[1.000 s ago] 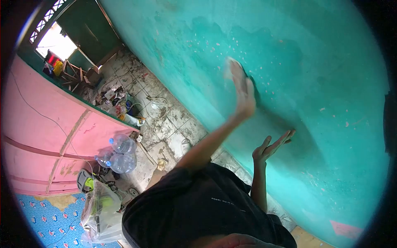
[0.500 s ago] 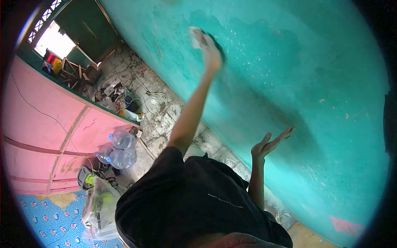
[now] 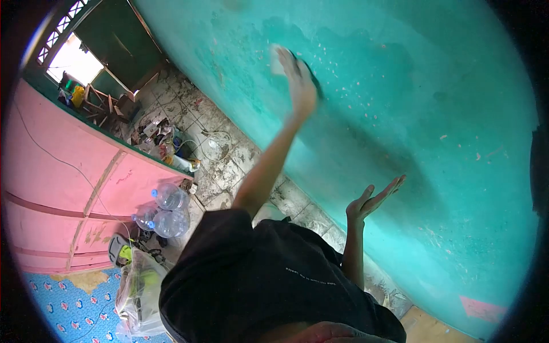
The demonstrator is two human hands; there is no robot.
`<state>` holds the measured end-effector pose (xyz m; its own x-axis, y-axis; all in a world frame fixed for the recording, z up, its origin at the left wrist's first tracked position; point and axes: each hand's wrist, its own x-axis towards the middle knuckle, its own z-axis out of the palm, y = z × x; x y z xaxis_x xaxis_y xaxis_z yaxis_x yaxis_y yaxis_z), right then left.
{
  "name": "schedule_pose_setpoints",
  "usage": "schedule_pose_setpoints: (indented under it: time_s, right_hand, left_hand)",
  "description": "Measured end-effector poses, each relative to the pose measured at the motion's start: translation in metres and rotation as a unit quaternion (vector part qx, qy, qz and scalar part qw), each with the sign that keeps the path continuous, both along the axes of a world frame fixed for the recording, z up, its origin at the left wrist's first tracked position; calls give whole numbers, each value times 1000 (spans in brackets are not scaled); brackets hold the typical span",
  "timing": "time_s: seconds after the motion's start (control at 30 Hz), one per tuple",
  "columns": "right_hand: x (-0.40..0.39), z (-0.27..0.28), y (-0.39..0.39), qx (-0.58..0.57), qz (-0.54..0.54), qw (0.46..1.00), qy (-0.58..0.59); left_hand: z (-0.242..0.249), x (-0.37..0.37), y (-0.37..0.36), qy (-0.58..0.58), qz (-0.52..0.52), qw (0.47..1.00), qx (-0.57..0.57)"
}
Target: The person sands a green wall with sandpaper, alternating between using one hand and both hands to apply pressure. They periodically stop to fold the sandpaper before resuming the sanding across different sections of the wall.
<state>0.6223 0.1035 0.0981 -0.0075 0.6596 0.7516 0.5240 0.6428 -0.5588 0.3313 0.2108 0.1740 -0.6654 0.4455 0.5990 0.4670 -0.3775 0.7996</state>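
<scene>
Pad [image 3: 277,61], pale and blurred, lies against the teal wall [image 3: 480,103], well up from the wall's bottom edge and beside a darker blotch [image 3: 372,63]. The left hand [image 3: 302,90] holds it there, fingers nearly straight and close together over it; how the thumb sits on it I cannot tell. The left arm is stretched far out. The right hand [image 3: 372,204] holds nothing, its fingers extended and thumb spread away from them, near the wall; whether the fingertips touch I cannot tell. A soft shadow falls on the wall between and beyond the hands. Pale flecks dot the paint, and a pink patch [image 3: 483,310] sits close to the wall's bottom edge. Black shirt [image 3: 269,274] fills the space below the arms.

Dirty tiles cover the floor [image 3: 246,151] along that edge. Across it, clear bottles [image 3: 170,223] with blue caps stand against a pink partition [image 3: 51,148], with a plastic bag [image 3: 143,291] near them. Clutter [image 3: 166,143] heaps by the partition's far end, a pale hose [image 3: 230,143] looped beside it. Farther off is a dark green door [image 3: 114,40].
</scene>
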Motion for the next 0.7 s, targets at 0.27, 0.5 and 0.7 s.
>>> schedule_pose_setpoints:
  time_s: [0.27,0.5,0.7]
  right_hand:
    - [-7,10,1,17,24,1000,-10]
    - [-14,7,-2,-17,15,1000,3]
    - [-5,8,-12,-14,9,1000,-3]
  left_hand:
    - [4,-18,-6,7,27,998,-51]
    - [-35,78,-22,51,-46,997,-31]
    - [0,-14,0,-15,12,1000,-16]
